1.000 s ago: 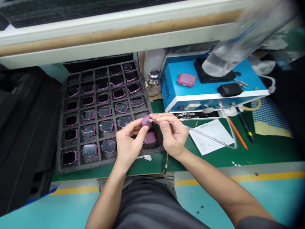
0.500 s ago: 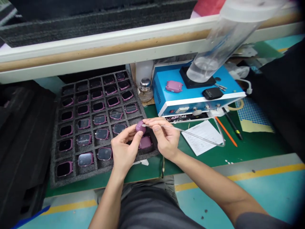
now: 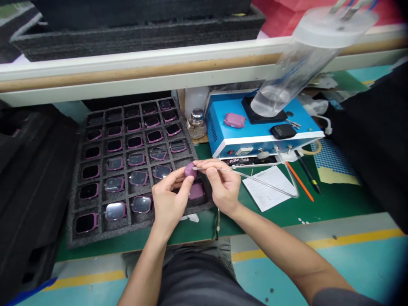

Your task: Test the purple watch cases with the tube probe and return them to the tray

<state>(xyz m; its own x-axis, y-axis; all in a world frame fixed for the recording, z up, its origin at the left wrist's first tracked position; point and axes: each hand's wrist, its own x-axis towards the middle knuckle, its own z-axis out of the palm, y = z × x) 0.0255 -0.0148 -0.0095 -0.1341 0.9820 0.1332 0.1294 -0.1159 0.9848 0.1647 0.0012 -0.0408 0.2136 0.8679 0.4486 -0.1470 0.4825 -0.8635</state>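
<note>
My left hand point(image 3: 168, 206) pinches a small purple watch case point(image 3: 190, 171) between thumb and fingers, above the near right corner of the foam tray point(image 3: 110, 236). In my right hand point(image 3: 225, 189) is a thin clear tube point(image 3: 270, 187), gripped near its end. The tube's narrow tip touches or nearly touches the side of the case; which of the two I cannot tell. Below my hands, another purple case point(image 3: 196, 191) lies in a tray compartment. Dark-screened purple watches point(image 3: 115, 211) fill many other compartments.
The tube runs to a blue machine point(image 3: 225, 104) carrying a clear cylinder point(image 3: 282, 83), a purple case point(image 3: 235, 120) and a black case point(image 3: 282, 131). Nearby are a glass bottle point(image 3: 196, 125), paper pad point(image 3: 269, 189), orange stick point(image 3: 301, 182) and black pen point(image 3: 308, 170). A shelf rail point(image 3: 143, 68) crosses above.
The camera view has tilted up slightly, so the scene sits a little lower. Both hands keep their hold on the watch case and the tube, with hardly any movement.
</note>
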